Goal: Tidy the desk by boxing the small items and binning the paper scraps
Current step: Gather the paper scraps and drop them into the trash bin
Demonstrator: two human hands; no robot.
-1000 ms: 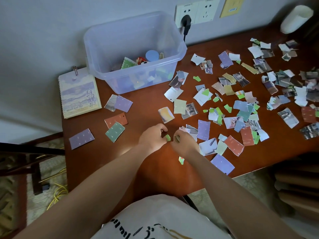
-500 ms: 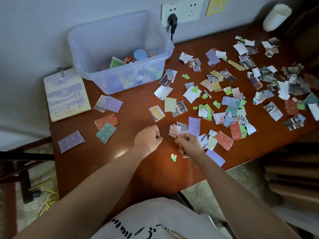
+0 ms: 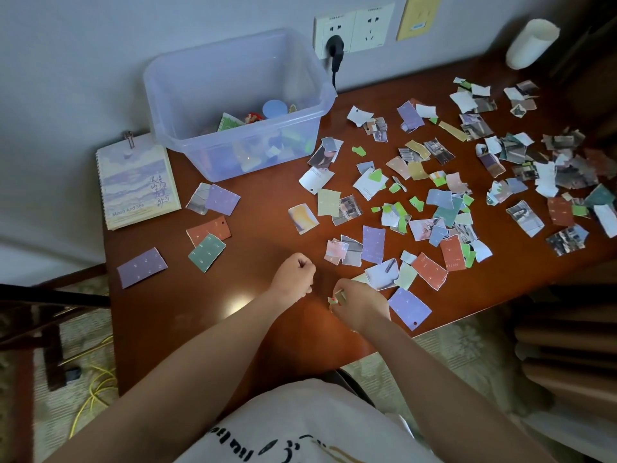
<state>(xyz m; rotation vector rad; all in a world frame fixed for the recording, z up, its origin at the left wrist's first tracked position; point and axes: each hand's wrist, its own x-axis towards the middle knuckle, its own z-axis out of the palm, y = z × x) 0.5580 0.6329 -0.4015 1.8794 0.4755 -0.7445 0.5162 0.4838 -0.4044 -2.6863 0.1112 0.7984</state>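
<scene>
The right hand [image 3: 360,307], low in the centre of the frame, pinches a small torn scrap [image 3: 336,298] between thumb and fingertips; the scrap stands on edge, pointing up-left, its colours hard to make out. The left hand [image 3: 293,275] beside it is curled into a fist, and whatever lies inside is hidden. Loose paper scraps [image 3: 374,243], ragged-edged and matte, litter the glossy reddish wooden desk [image 3: 260,228] from the centre to the right edge, where some are cut off. The translucent plastic box [image 3: 240,128] sits at upper centre, its long axis running left to right, its blurred contents seen through the wall. A spiral notebook [image 3: 137,185] lies to its left.
</scene>
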